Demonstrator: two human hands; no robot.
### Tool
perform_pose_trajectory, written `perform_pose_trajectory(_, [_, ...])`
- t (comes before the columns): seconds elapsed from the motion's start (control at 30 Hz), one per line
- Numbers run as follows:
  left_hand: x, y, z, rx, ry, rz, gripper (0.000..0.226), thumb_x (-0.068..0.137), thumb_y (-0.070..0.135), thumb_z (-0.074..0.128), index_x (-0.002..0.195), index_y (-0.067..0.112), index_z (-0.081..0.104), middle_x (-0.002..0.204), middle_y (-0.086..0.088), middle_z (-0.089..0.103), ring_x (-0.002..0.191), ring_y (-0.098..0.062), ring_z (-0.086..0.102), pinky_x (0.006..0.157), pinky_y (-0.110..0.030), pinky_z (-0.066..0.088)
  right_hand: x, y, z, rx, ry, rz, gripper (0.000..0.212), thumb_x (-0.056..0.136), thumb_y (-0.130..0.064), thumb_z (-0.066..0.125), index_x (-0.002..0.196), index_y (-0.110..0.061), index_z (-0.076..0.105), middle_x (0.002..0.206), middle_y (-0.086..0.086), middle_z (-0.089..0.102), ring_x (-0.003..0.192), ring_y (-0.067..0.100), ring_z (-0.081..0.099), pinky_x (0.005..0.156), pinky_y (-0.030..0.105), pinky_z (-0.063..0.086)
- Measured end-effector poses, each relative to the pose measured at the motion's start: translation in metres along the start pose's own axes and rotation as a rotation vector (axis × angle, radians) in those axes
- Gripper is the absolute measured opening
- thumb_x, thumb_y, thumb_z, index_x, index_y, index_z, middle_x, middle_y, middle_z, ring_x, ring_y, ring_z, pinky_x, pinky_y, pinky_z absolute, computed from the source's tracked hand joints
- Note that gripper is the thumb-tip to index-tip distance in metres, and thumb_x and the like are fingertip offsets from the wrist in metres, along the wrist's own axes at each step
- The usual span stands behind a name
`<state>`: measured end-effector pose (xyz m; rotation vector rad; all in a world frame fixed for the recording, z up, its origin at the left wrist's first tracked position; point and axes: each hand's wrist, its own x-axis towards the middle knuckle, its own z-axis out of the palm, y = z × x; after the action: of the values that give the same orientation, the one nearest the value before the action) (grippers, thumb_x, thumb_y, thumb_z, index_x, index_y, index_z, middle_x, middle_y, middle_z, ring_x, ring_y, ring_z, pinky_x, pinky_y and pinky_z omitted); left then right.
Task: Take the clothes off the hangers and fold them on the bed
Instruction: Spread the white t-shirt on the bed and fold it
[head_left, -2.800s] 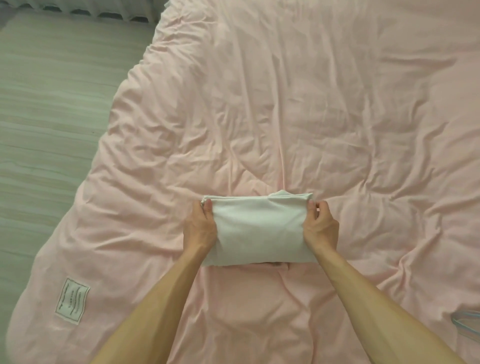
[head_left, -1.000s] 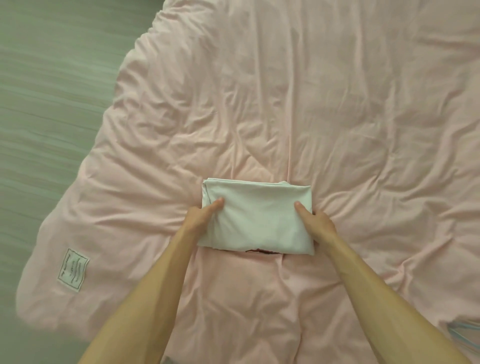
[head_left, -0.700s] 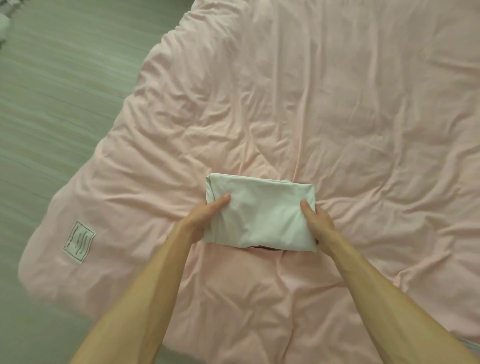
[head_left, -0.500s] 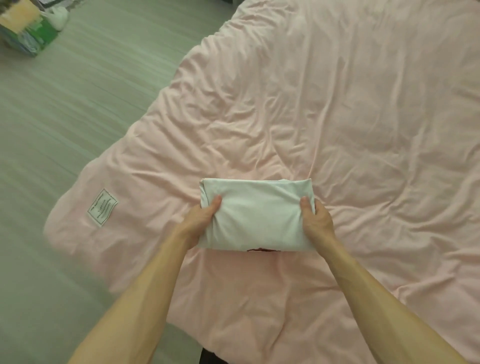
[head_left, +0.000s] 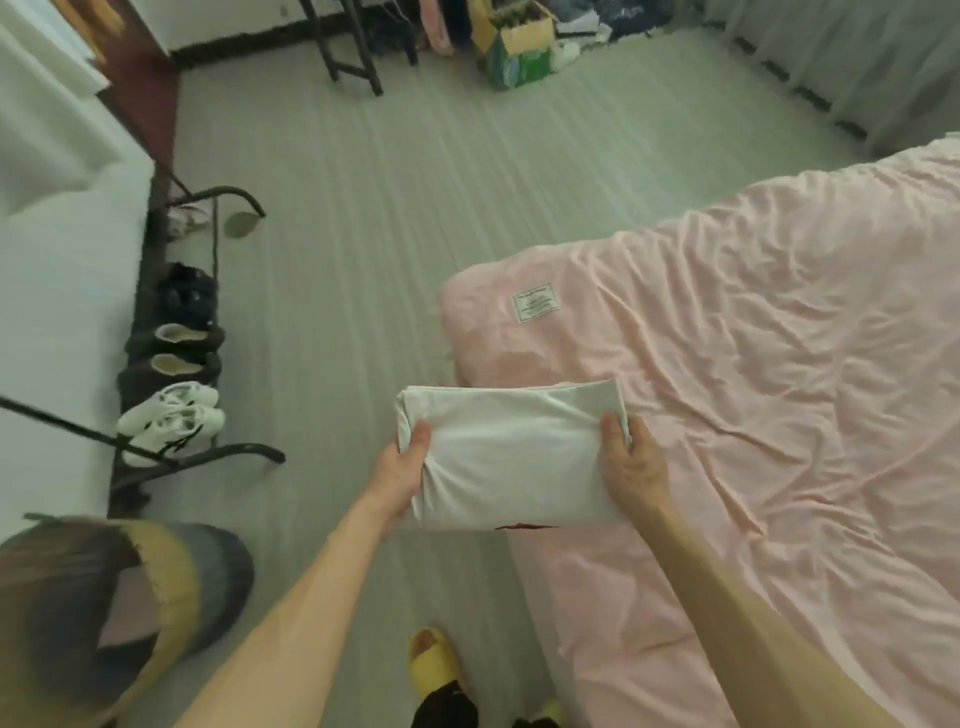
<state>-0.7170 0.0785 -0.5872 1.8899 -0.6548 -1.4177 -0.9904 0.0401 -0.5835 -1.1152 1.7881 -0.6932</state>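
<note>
A folded white garment (head_left: 511, 452) is held in the air over the left edge of the bed (head_left: 779, 389), which is covered in a wrinkled pink duvet. My left hand (head_left: 402, 475) grips the garment's left side, thumb on top. My right hand (head_left: 631, 462) grips its right side. A thin dark red edge shows under the garment's near side. No hanger is in view.
A clothes rack (head_left: 171, 322) with several shoes on its base stands at the left by a white wall. Hanging clothes (head_left: 104, 608) blur at the bottom left. A cardboard box (head_left: 519, 49) and clutter lie on the far floor. My yellow slipper (head_left: 434, 660) is below.
Both hands lifted the folded garment off the duvet and carried it left past the bed's edge. The view swung left, so the floor, rack and shoes came into sight.
</note>
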Motion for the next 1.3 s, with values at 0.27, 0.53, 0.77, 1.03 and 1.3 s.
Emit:
perform_pose_trajectory(0.27, [-0.085, -0.101, -0.216, -0.199, 0.258, -0.134, 0.060, 0.088, 0.070, 0.051, 0.127, 0.025, 0.055, 0.114, 0.005, 0.067, 0.107, -0.018, 0.063, 0.100, -0.039, 0.049, -0.112, -0.053, 0.195, -0.160, -0.327, -0.140, 0.036, 0.103, -0.043, 0.043, 0.093, -0.010, 0.055, 0.086, 0.004, 0.064, 0.083, 0.026, 0.059, 0.077, 0.041, 0.045])
perform_pose_trajectory(0.53, [-0.173, -0.244, -0.430, -0.297, 0.390, -0.252, 0.088, 0.070, 0.091, 0.047, 0.133, 0.030, 0.054, 0.122, 0.005, 0.066, 0.110, -0.021, 0.064, 0.102, -0.049, 0.050, -0.286, -0.064, 0.392, -0.291, -0.548, -0.153, 0.041, 0.104, -0.043, 0.039, 0.092, -0.004, 0.050, 0.087, 0.008, 0.061, 0.073, 0.020, 0.054, 0.064, 0.032, 0.040])
perform_pose_trajectory(0.77, [-0.199, -0.303, -0.563, -0.280, 0.427, -0.312, 0.072, 0.089, 0.075, 0.044, 0.139, 0.025, 0.050, 0.127, 0.000, 0.063, 0.113, -0.023, 0.061, 0.104, -0.048, 0.048, -0.381, -0.072, 0.509, -0.341, -0.612, -0.152, 0.039, 0.105, -0.045, 0.035, 0.094, -0.011, 0.053, 0.089, 0.004, 0.061, 0.080, 0.019, 0.058, 0.065, 0.032, 0.042])
perform_pose_trajectory(1.03, [-0.133, -0.314, -0.656, -0.249, 0.432, -0.381, 0.056, 0.096, 0.059, 0.050, 0.138, 0.022, 0.052, 0.125, -0.001, 0.062, 0.112, -0.026, 0.060, 0.103, -0.047, 0.048, -0.377, -0.078, 0.626, -0.378, -0.641, -0.012, 0.030, 0.105, -0.047, 0.031, 0.096, -0.024, 0.049, 0.098, 0.002, 0.060, 0.089, 0.019, 0.059, 0.084, 0.042, 0.051])
perform_pose_trajectory(1.3, [0.015, -0.342, -0.720, -0.070, 0.358, -0.427, 0.055, 0.098, 0.040, 0.057, 0.147, 0.023, 0.036, 0.138, -0.002, 0.053, 0.123, -0.024, 0.053, 0.106, -0.043, 0.044, -0.313, -0.048, 0.776, -0.424, -0.574, 0.165, 0.026, 0.107, -0.043, 0.027, 0.114, -0.024, 0.043, 0.105, -0.002, 0.054, 0.094, 0.020, 0.053, 0.082, 0.038, 0.042])
